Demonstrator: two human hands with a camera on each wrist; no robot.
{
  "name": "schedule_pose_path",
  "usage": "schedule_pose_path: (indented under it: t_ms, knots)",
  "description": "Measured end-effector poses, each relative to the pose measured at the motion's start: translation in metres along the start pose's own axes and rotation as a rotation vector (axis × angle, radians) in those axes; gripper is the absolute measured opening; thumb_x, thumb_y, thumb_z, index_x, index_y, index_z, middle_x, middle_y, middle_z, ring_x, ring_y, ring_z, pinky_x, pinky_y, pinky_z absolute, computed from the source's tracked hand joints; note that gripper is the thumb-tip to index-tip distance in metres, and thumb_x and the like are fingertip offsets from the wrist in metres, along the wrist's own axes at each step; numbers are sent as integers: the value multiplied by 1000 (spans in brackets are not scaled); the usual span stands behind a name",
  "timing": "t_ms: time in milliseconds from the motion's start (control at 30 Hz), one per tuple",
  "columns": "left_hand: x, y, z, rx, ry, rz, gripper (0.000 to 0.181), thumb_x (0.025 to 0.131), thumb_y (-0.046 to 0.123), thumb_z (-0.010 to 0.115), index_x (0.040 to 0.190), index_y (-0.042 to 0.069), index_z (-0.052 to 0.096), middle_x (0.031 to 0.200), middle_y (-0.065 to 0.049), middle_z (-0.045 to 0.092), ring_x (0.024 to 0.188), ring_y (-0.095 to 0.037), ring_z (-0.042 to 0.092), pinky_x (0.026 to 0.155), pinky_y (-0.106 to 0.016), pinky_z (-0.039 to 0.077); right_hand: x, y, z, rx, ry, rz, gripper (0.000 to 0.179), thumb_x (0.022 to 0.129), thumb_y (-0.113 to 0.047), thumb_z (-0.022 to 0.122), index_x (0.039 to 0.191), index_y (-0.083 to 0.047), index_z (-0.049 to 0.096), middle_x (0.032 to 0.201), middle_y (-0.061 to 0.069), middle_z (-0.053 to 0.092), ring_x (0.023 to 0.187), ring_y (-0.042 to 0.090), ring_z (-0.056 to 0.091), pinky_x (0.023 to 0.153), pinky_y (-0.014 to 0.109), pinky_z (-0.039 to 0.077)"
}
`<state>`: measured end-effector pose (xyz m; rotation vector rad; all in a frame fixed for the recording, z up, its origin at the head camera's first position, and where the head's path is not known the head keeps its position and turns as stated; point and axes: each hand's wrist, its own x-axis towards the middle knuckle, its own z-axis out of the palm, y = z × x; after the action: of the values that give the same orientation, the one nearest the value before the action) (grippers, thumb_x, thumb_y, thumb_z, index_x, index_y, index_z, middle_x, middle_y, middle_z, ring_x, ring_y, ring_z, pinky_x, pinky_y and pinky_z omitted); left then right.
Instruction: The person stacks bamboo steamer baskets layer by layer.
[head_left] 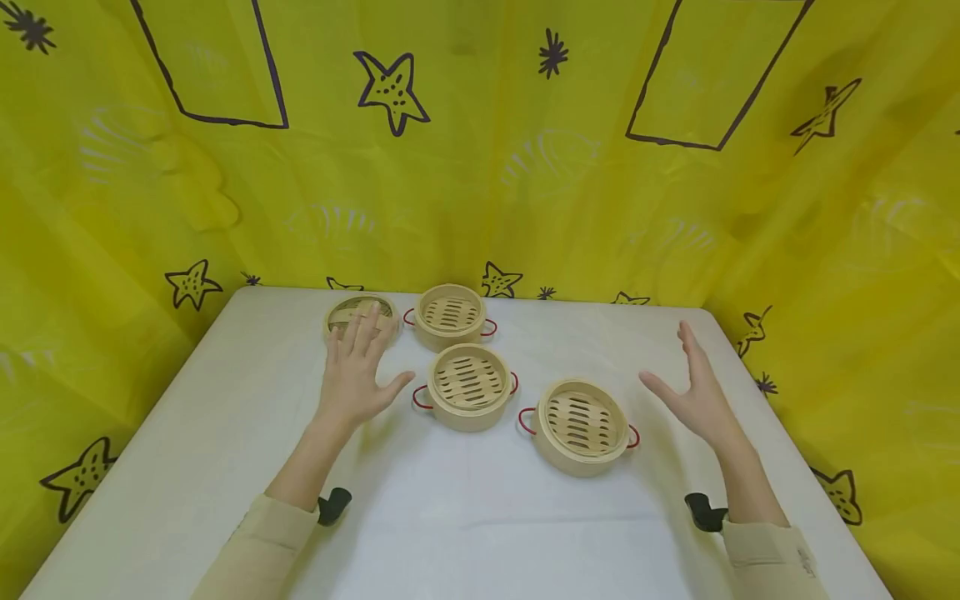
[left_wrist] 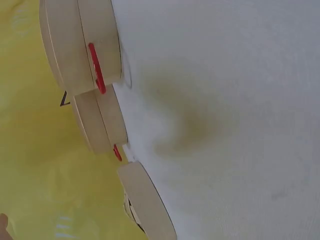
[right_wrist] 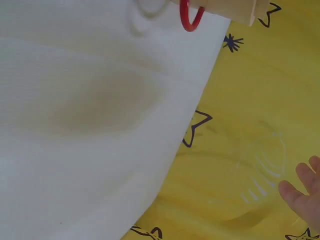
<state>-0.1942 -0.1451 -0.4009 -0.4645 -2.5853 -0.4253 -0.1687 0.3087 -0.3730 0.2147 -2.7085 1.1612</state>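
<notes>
Three round bamboo steamer baskets with red handles stand on the table: a back steamer, a middle steamer and a front right steamer. A bamboo lid lies at the back left, partly covered by my left hand in the head view. That hand is raised with fingers spread, holding nothing. My right hand hovers right of the front steamer, thumb apart from the straight fingers, also holding nothing. In the left wrist view the lid is nearest the bottom; fingertips of my right hand show in the right wrist view.
A white cloth covers the table. Yellow curtains with starfish drawings hang behind and along both sides. A black wrist strap piece sits at my left cuff, another black piece at the right.
</notes>
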Motion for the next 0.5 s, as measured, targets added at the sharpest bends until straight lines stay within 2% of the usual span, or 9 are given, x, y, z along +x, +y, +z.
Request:
schedule_pose_path:
  t_ms: [100, 267, 500]
  knots:
    - [-1, 4, 3, -13, 32, 52, 80, 77, 47, 62, 143, 18, 27, 151, -8, 18, 138, -30, 9, 106, -57, 8, -11, 1, 4, 56, 16, 20, 91, 86, -27, 63, 146, -30, -5, 150, 19, 10, 134, 44, 12, 97, 67, 12]
    - [-2, 12, 8, -1, 29, 121, 79, 75, 46, 64, 141, 17, 31, 150, -9, 22, 138, -30, 13, 106, -56, 8, -26, 0, 10, 130, 12, 53, 93, 85, -21, 64, 147, -25, -5, 147, 25, 15, 131, 47, 17, 98, 64, 17]
    - [-2, 22, 21, 20, -17, 178, 78, 73, 42, 66, 139, 14, 36, 146, -10, 29, 135, -30, 22, 105, -57, 14, -45, -5, 16, 282, -84, 221, 92, 89, -24, 60, 145, -25, -13, 149, 23, 9, 132, 45, 16, 98, 63, 20]
